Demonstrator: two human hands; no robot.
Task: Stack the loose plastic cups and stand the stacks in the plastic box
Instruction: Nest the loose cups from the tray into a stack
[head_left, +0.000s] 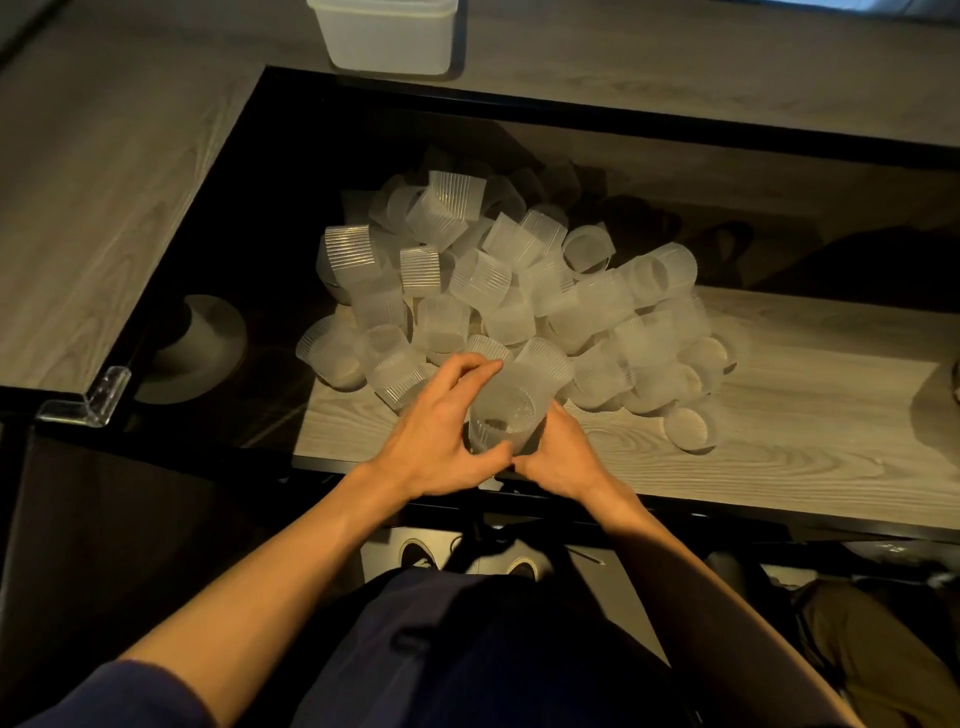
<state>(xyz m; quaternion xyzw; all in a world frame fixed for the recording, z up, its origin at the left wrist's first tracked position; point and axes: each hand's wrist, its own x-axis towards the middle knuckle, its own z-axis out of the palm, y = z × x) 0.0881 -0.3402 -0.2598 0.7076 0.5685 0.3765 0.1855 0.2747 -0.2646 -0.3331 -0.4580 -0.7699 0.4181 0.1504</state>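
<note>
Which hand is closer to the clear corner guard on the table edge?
Left. The left hand, gripping the cups, is right of the corner guard; the right hand holds the cups' other side, farther right.

The plastic box (387, 39) at the top of the frame is cut off by the upper edge. The fingers of the right hand (563, 457) are hidden behind the cup (506, 410) held at lower centre, too blurred to tell whether it is one or several nested. Cups at the back of the pile (519, 280) sink into shadow.
</note>
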